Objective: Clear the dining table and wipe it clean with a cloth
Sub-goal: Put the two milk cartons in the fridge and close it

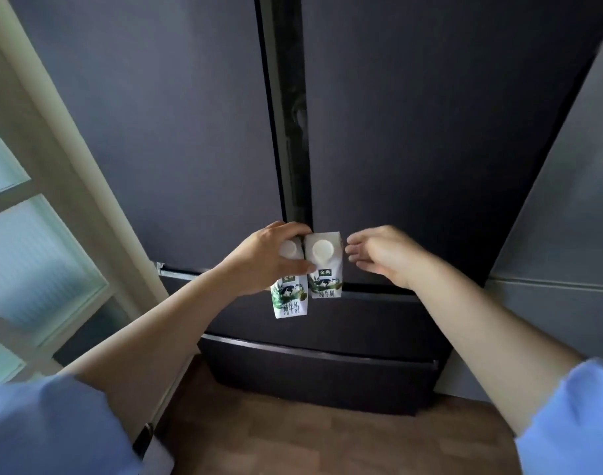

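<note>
My left hand (265, 258) grips two small white milk cartons side by side, each with a round white cap and a green cow print. The left carton (290, 298) hangs lower than the right carton (324, 265). Both are held up in front of a dark fridge, near the seam between its two upper doors (294, 132). My right hand (384, 257) hovers just right of the cartons with its fingers loosely curled, holding nothing and not touching them. The dining table and the cloth are out of view.
The dark fridge (430, 114) fills the view, with drawer fronts (327, 368) below the doors. A pale door frame with frosted glass panes (29, 252) stands at the left. A grey cabinet panel (574, 207) is at the right. Wooden floor (327, 440) lies below.
</note>
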A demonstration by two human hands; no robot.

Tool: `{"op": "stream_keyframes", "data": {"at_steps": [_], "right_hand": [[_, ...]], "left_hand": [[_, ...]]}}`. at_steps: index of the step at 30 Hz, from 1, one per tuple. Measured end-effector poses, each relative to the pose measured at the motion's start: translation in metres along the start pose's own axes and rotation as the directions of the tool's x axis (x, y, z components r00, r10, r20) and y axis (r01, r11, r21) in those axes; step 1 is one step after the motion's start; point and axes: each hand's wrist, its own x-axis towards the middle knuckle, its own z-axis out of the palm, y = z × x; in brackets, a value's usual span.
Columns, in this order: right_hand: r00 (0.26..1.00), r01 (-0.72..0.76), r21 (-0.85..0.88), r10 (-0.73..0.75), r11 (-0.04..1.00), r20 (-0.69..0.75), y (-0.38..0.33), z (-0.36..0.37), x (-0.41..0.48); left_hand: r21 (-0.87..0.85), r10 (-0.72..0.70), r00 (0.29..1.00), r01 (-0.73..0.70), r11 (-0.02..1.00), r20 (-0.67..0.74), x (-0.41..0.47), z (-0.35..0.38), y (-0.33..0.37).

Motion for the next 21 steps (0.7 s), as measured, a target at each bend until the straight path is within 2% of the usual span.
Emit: {"op": "stream_keyframes", "data": {"at_steps": [3,8,16,21], "right_hand": [[0.967,-0.24,0.384,0.253,0.891,0.019,0.029,0.01,0.031],[0.884,-0.396,0.607,0.464,0.689,0.05,0.074,0.025,0.094],[0.817,-0.381,0.835,0.567,0.398,0.103,0.116,0.041,0.178],[0.812,-0.35,0.887,0.57,0.299,0.128,0.135,0.037,0.201]], "left_hand": [[-0.051,0.017,0.998,-0.013,0.999,0.061,0.016,0.007,-0.018],[-0.08,0.035,0.991,-0.025,0.997,0.133,0.043,0.017,-0.046],[-0.102,0.048,0.985,-0.032,0.994,0.168,0.09,0.05,-0.079],[-0.09,0.043,0.98,-0.026,0.996,0.196,0.109,0.067,-0.086]]}}
